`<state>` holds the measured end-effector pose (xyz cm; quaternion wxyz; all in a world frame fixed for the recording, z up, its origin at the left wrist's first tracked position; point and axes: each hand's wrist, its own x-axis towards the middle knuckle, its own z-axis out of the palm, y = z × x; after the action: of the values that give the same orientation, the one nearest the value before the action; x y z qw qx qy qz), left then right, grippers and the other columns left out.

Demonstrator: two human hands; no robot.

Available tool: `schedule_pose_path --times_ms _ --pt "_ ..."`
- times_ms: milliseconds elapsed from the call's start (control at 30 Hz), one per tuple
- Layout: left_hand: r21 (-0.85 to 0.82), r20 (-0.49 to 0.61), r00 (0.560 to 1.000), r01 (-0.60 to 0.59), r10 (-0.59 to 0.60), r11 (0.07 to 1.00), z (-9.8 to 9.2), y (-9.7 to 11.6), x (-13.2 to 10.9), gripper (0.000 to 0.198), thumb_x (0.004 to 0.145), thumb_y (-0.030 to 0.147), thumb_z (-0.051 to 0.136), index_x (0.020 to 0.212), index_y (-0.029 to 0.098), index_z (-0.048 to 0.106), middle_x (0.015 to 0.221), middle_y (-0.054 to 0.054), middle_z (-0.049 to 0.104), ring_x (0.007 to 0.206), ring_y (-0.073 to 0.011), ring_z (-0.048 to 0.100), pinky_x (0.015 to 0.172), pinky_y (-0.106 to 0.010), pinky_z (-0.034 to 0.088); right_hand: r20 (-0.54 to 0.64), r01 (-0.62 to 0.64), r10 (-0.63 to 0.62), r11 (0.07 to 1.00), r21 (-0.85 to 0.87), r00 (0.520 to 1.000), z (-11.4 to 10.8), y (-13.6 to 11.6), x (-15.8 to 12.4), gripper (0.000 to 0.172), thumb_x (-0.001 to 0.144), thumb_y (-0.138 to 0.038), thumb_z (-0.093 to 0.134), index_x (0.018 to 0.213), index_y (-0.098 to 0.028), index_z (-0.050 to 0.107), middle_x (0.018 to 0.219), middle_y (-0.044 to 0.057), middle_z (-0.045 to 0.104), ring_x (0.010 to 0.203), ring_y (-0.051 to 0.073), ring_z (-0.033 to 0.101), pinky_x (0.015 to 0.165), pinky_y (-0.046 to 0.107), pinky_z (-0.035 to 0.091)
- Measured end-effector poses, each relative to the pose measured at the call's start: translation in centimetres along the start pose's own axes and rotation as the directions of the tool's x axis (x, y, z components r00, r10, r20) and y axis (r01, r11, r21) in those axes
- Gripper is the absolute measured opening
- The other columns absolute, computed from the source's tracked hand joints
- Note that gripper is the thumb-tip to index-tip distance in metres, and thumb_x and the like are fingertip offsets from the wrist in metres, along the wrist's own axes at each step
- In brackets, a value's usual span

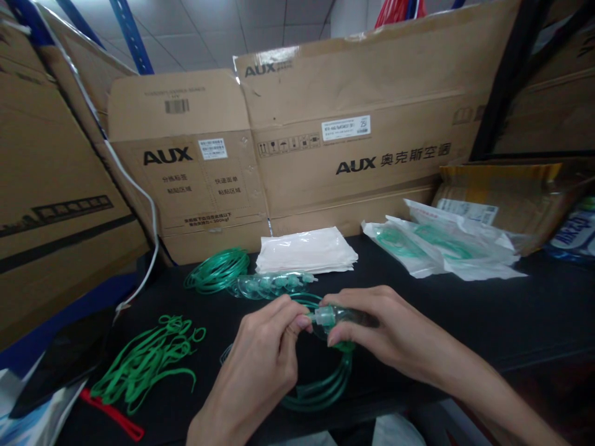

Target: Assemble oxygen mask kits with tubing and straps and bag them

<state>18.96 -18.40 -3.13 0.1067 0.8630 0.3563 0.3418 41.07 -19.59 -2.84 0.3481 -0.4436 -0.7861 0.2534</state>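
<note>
My left hand (264, 359) and my right hand (376, 331) meet over the black table (511, 310). Between them is a clear green oxygen mask (341, 317). The right hand's fingers wrap round the mask body. The left hand pinches the small connector (320, 317) at the mask's end. A loop of green tubing (320, 387) hangs below the hands and lies on the table.
A row of clear masks (274, 284) and a green tubing coil (218, 269) lie behind the hands. Green elastic straps (149, 359) lie at left. A stack of empty plastic bags (304, 251) and packed bags (446, 248) sit before AUX cardboard boxes (325, 142).
</note>
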Motion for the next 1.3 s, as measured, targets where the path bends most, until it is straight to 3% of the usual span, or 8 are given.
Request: schedule_pose_path --times_ms 67,133,300,567,833,933,1100,1300 --pt "0.001 -0.009 1.0 0.004 -0.004 1.0 0.0 -0.1 0.1 0.028 0.103 0.014 0.044 0.084 0.02 0.064 0.079 -0.001 0.063 0.07 -0.0147 0.059 0.065 -0.026 0.043 -0.041 0.071 -0.072 0.997 -0.026 0.997 0.2 0.2 0.0 0.022 0.09 -0.043 0.075 0.103 -0.027 0.082 0.117 0.003 0.078 0.108 0.025 0.068 0.096 0.029 0.047" --pt "-0.011 -0.023 1.0 0.01 -0.01 1.0 0.2 -0.3 0.2 0.027 0.104 0.015 0.045 0.086 0.02 0.065 0.081 -0.001 0.065 0.072 -0.0151 0.06 0.067 -0.026 0.045 -0.038 0.085 -0.086 0.996 -0.018 0.996 0.2 0.2 0.1 0.026 0.091 -0.045 0.073 0.106 -0.026 0.081 0.112 0.004 0.08 0.098 0.024 0.071 0.086 0.027 0.051" --pt "-0.018 -0.036 0.999 0.024 -0.025 1.0 1.1 -0.7 0.2 0.023 0.106 0.019 0.046 0.102 0.021 0.069 0.096 -0.002 0.068 0.088 -0.0175 0.065 0.081 -0.029 0.048 -0.008 -0.019 0.019 1.0 -0.017 1.0 -0.6 0.1 0.5 0.032 0.093 -0.047 0.069 0.111 -0.023 0.08 0.101 0.004 0.081 0.082 0.02 0.069 0.072 0.026 0.049" --pt "-0.076 -0.008 1.0 0.008 -0.008 0.997 0.9 -1.3 0.5 0.016 0.103 0.019 0.057 0.11 0.022 0.071 0.1 -0.001 0.069 0.094 -0.0171 0.065 0.085 -0.028 0.046 0.069 -0.138 0.138 0.99 -0.006 0.988 -1.0 0.1 0.4 0.033 0.092 -0.049 0.068 0.094 -0.018 0.079 0.071 -0.002 0.066 0.063 0.013 0.045 0.057 0.024 0.034" --pt "-0.116 0.017 0.993 -0.114 0.117 0.987 0.0 -1.2 0.3 0.02 0.102 0.012 0.055 0.104 0.022 0.073 0.09 0.001 0.069 0.083 -0.0146 0.064 0.075 -0.025 0.046 0.335 -0.249 0.153 0.931 0.268 0.93 -2.1 0.0 0.4 0.038 0.091 -0.051 0.069 0.095 -0.014 0.078 0.065 -0.004 0.054 0.06 0.011 0.041 0.053 0.023 0.031" --pt "-0.036 -0.003 0.997 -0.082 0.082 0.996 0.3 -1.3 0.2 0.018 0.102 0.015 0.057 0.105 0.024 0.072 0.093 0.001 0.07 0.084 -0.0166 0.064 0.078 -0.028 0.046 0.294 -0.241 0.166 0.94 0.241 0.941 -1.5 0.2 0.6 0.038 0.091 -0.051 0.069 0.094 -0.014 0.077 0.066 -0.004 0.055 0.061 0.011 0.042 0.053 0.023 0.032" --pt "0.171 -0.093 0.994 -0.036 0.053 0.985 1.5 -1.4 0.2 0.019 0.102 0.012 0.055 0.109 0.026 0.065 0.104 0.002 0.071 0.095 -0.0208 0.064 0.091 -0.037 0.041 0.082 -0.217 0.21 0.972 0.091 0.974 0.1 0.1 0.8 0.037 0.093 -0.051 0.065 0.085 -0.016 0.075 0.065 -0.003 0.061 0.06 0.012 0.049 0.056 0.023 0.035" --pt "0.19 -0.175 0.976 -0.094 0.128 0.977 1.7 -0.9 0.2 0.011 0.103 0.014 0.052 0.105 0.023 0.059 0.098 -0.002 0.068 0.09 -0.0214 0.061 0.08 -0.035 0.042 0.22 -0.239 0.179 0.926 0.293 0.959 -0.8 -0.4 0.6 0.046 0.093 -0.058 0.062 0.078 -0.015 0.068 0.056 -0.003 0.059 0.047 0.009 0.046 0.047 0.021 0.033"
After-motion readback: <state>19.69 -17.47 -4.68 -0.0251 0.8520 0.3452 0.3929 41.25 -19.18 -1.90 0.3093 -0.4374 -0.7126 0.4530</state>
